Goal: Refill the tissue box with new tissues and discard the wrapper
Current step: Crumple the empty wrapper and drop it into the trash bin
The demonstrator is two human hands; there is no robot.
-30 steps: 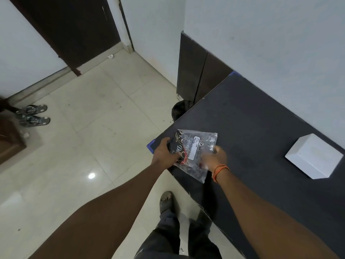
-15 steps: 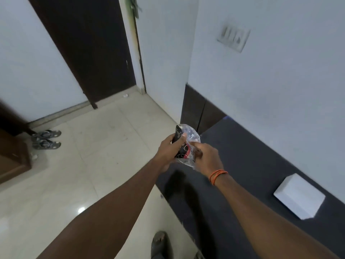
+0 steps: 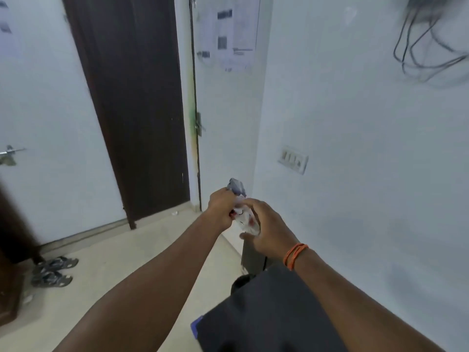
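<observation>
A crumpled clear plastic wrapper point(image 3: 243, 214) with dark and red print is squeezed between both hands, held up in front of the white wall. My left hand point(image 3: 221, 209) grips its left side. My right hand point(image 3: 266, 231), with an orange thread on the wrist, wraps the right side. A tip of the wrapper pokes out above my left fingers. The white tissue box is out of view.
The dark table point(image 3: 266, 313) fills the lower right, with a blue corner at its near edge. A dark bin point(image 3: 241, 280) shows just beyond it on the floor. A dark door point(image 3: 132, 102), sandals point(image 3: 53, 271) and a wall switch point(image 3: 293, 160) are around.
The view has tilted up, so the tissue box left the frame. Both hands rose with the wrapper and crushed it from a flat sheet into a tight wad.
</observation>
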